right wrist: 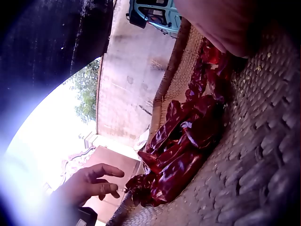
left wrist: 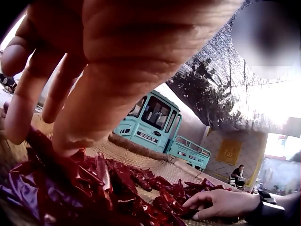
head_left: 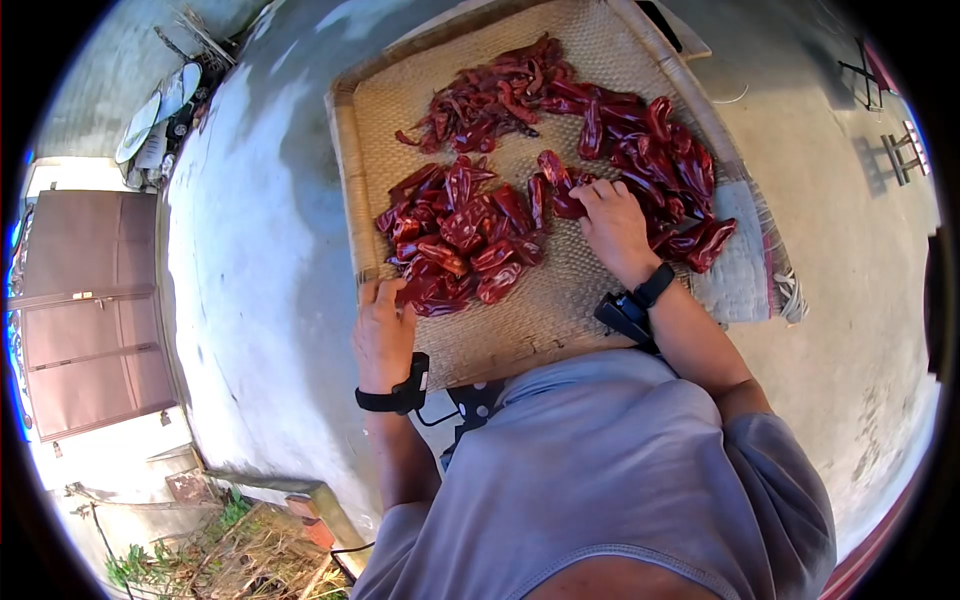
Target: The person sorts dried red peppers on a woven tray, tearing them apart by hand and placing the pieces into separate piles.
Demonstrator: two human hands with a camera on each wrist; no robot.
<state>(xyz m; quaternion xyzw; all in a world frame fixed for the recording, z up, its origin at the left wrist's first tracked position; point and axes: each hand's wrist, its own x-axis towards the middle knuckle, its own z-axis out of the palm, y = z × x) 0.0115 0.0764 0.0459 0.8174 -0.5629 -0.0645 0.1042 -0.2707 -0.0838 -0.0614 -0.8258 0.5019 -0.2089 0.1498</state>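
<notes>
A heap of glossy dried red chili peppers (head_left: pixel 465 225) lies on the left half of a woven tray (head_left: pixel 500 345). At its lower left, my left hand (head_left: pixel 382 335) hovers by the tray's edge, fingers loosely bent with nothing between them. In the right wrist view that left hand (right wrist: pixel 91 184) has thumb and fingers apart beside the chilies. My right hand (head_left: pixel 615 228) reaches between this heap and a second heap of chilies (head_left: pixel 650 165) on the right. Its fingertips pinch a red chili pepper (head_left: pixel 566 203), partly hidden by the fingers.
Smaller, wrinkled dried chilies (head_left: pixel 500 95) form a third heap toward the tray's far side. A pale cloth (head_left: pixel 735 270) hangs at the right edge. Beyond the tray stands a turquoise cargo vehicle (left wrist: pixel 155 125), with another person (left wrist: pixel 239 174) farther off. A brown metal door (head_left: pixel 95 310) is at left.
</notes>
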